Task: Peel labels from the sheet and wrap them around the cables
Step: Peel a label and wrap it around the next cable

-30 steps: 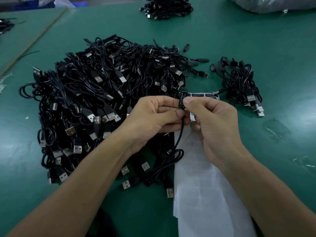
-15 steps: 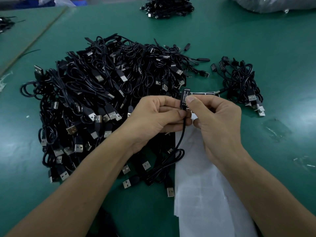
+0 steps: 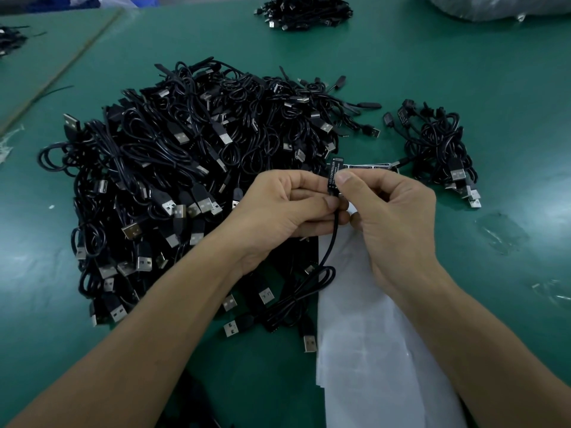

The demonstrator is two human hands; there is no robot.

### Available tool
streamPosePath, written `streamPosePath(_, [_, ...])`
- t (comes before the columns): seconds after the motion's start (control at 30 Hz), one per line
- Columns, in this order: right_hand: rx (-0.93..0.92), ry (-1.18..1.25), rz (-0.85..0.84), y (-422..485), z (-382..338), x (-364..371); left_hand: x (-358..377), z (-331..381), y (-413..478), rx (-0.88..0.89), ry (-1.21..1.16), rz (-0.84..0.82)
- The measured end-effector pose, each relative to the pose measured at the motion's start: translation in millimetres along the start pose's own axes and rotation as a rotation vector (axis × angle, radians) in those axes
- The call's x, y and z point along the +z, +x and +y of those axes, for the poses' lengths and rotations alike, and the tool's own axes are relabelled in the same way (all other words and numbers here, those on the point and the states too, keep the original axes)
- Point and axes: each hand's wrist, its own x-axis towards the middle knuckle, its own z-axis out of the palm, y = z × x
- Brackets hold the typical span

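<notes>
My left hand [image 3: 287,208] pinches a black cable [image 3: 327,257] just below its small black controller block [image 3: 333,173], which stands upright and bears a label reading LED CONTROLLER. My right hand [image 3: 392,217] pinches the block's side with thumb and forefinger. The cable hangs down in a loop to a USB plug [image 3: 231,329] on the table. The white label sheet [image 3: 367,350] lies under my right hand, with a few black labels [image 3: 367,166] showing beyond my fingers.
A big heap of black USB cables [image 3: 185,168] covers the green table [image 3: 509,88] on the left. A small bundle of cables [image 3: 438,146] lies at the right. Another cable pile [image 3: 306,10] and a plastic bag [image 3: 500,6] sit at the far edge.
Both hands with the controller block have shifted slightly to the right and a little up; the grips look the same.
</notes>
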Motion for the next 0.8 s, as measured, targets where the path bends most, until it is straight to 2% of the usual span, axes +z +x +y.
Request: streamPosePath(0.8, [-0.012,-0.041,0.008,0.8,-2.6,-1.2,0.5,1.3,0.2,0.003,-0.008,-0.011])
